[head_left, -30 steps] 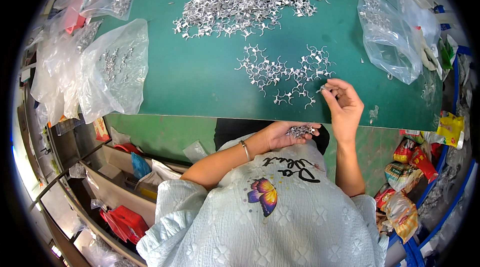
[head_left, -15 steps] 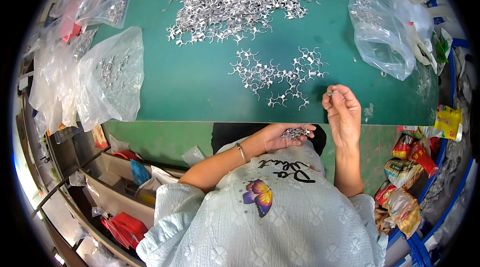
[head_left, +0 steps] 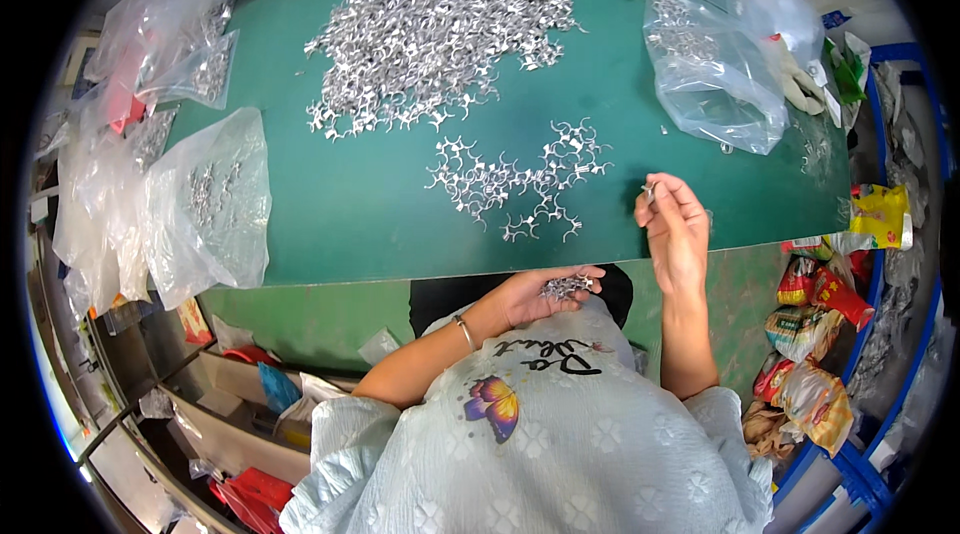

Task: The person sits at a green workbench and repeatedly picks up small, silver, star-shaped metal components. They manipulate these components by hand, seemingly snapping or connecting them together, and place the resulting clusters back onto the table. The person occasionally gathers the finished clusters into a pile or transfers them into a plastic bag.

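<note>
1. Head view, nearest the body: the left hand (head_left: 535, 296) lies palm up just below the near edge of the green table (head_left: 330, 204), cupped around a small cluster of metal clips (head_left: 566, 285). The fingers curl loosely about the cluster; it rests in the palm rather than being pinched.

2. A little farther and to the right, the right hand (head_left: 675, 234) is raised over the table's near edge, its fingertips pressed together on a single metal clip (head_left: 648, 194), a tiny bright piece at the top left of the hand. Its long axis is too small to tell.

3. The held clip sits up and to the right of the cupped palm, the two hands near but apart, so the open palm lies down and left from the pinch.

4. Farther on, left of the right hand, a loose scatter of clips (head_left: 515, 174) spreads across the table; the right hand is the nearer one to it.

5. Beyond that lies the large clip heap (head_left: 440, 29).

6. A clear plastic bag (head_left: 715, 74) lies far right, and more bags (head_left: 205, 204) line the left edge.
</note>
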Available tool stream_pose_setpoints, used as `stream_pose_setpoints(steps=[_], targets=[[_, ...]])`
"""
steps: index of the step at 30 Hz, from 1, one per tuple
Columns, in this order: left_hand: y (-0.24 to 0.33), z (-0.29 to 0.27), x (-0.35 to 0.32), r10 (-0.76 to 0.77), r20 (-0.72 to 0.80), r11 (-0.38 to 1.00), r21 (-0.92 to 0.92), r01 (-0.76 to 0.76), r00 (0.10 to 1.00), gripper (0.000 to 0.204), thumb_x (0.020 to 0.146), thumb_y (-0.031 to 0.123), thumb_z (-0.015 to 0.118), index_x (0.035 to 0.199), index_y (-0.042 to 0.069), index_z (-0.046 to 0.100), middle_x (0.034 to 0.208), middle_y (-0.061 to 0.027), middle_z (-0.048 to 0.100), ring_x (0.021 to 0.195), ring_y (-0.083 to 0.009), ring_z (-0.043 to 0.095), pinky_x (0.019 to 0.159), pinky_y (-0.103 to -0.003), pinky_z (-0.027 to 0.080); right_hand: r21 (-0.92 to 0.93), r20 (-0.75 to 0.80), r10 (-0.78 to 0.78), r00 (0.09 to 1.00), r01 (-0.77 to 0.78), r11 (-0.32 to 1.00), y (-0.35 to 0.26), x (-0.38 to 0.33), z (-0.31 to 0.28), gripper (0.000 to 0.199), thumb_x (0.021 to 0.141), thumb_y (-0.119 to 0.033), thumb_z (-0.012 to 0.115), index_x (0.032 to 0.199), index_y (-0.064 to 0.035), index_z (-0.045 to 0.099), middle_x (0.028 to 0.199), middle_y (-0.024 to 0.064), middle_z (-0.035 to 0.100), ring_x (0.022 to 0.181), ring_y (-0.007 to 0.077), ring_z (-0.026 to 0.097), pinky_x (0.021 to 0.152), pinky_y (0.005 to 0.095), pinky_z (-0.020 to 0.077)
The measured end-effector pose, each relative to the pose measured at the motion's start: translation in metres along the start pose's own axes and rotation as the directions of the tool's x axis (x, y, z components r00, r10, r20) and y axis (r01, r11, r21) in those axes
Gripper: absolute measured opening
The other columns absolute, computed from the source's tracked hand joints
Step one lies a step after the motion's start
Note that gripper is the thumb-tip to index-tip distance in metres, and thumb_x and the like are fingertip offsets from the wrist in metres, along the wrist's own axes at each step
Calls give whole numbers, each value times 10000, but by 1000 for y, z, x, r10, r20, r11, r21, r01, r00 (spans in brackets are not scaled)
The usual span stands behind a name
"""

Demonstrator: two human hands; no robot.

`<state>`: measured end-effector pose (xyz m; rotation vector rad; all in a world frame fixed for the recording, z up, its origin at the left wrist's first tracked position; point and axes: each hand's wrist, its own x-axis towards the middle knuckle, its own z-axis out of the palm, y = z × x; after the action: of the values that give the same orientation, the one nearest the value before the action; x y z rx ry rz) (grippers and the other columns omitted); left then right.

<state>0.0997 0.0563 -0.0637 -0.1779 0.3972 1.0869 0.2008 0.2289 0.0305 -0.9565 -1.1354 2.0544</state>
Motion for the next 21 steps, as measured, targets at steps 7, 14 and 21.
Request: stream_pose_setpoints(steps=[7, 14, 21], targets=[[3, 2, 0, -2, -14, 1000, 30, 3, 1000, 425, 991, 255, 494, 1280, -55, 520, 1085, -97, 606, 872, -118, 560, 778, -261, 520, -149, -151, -239, 959, 217, 965, -35, 50, -17, 179, 941, -131, 602, 1016, 30, 623, 739, 40, 588, 645, 97, 525, 581, 227, 402], [5, 9, -3, 3, -19, 999, 54, -2, 1000, 430, 984, 256, 509, 1293, -44, 519, 1086, -96, 603, 861, -121, 556, 780, -260, 511, -713, -154, -524, 838, 273, 645, -43, 100, -41, 163, 925, -128, 623, 976, 18, 674, 708, 22, 625, 542, 41, 484, 490, 200, 359], [1, 4, -5, 36, 24, 999, 26, -37, 999, 442, 975, 251, 519, 1310, -38, 504, 1100, -105, 601, 883, -134, 564, 801, -276, 507, -641, -35, -509, 860, 371, 672, -27, 47, -8, 167, 934, -75, 577, 1031, 17, 677, 855, 51, 671, 676, 70, 567, 621, 219, 459]])
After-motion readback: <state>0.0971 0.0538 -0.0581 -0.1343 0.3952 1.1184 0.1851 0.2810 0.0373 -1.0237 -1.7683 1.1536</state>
